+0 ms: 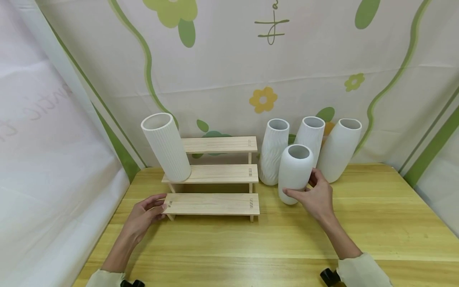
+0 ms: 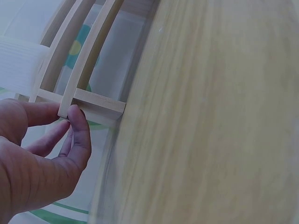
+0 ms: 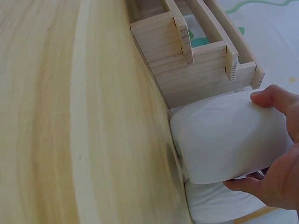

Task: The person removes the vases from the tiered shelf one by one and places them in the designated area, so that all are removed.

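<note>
In the head view my right hand (image 1: 318,198) grips a short, smooth white vase (image 1: 295,173) low on its body, thumb in front and fingers round the right side. The right wrist view shows the same vase (image 3: 224,140) close over the tabletop, with the thumb on one side and fingertips on the other. My left hand (image 1: 142,217) pinches the left end of the lowest tread of a three-tier wooden stand (image 1: 211,203). Thumb and fingers close on that tread's end (image 2: 65,105) in the left wrist view. A tall ribbed white vase (image 1: 167,149) stands on the middle tier's left end.
Behind the held vase stand a wavy-textured white vase (image 1: 273,153), a patterned one (image 1: 311,133) partly hidden, and a smooth tall one (image 1: 338,151). All are on the wooden table (image 1: 222,251). A printed cloth backdrop (image 1: 222,67) rises along the table's back edge.
</note>
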`<state>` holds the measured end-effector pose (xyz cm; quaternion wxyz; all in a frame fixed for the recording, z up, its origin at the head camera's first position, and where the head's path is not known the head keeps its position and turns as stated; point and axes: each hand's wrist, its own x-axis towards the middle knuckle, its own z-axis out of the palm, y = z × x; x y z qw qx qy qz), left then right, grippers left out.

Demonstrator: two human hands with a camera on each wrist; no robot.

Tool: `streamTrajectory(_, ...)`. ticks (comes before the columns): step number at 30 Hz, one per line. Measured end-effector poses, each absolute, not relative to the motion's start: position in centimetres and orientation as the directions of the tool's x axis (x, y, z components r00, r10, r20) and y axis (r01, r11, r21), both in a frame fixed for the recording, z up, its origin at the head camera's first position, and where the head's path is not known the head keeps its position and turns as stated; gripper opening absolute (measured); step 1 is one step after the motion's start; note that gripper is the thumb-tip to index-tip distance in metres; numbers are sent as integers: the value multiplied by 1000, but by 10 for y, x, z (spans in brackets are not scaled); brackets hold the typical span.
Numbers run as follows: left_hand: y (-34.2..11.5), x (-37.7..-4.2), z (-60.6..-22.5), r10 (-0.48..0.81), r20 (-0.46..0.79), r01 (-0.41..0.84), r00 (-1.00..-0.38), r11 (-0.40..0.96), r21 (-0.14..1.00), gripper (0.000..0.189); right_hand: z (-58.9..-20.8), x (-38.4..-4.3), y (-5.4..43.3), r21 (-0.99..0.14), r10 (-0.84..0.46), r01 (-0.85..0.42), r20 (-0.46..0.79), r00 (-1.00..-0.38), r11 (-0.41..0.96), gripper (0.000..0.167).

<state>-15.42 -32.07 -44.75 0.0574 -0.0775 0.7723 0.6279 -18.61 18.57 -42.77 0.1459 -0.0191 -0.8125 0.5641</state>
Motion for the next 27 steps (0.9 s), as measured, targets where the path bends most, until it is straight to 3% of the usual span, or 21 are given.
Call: streamTrajectory(27, -322, -155, -449, -42, -193, -197, -980, 198, 960, 58, -442, -190, 189, -914, 174, -113, 193, -966, 389, 93)
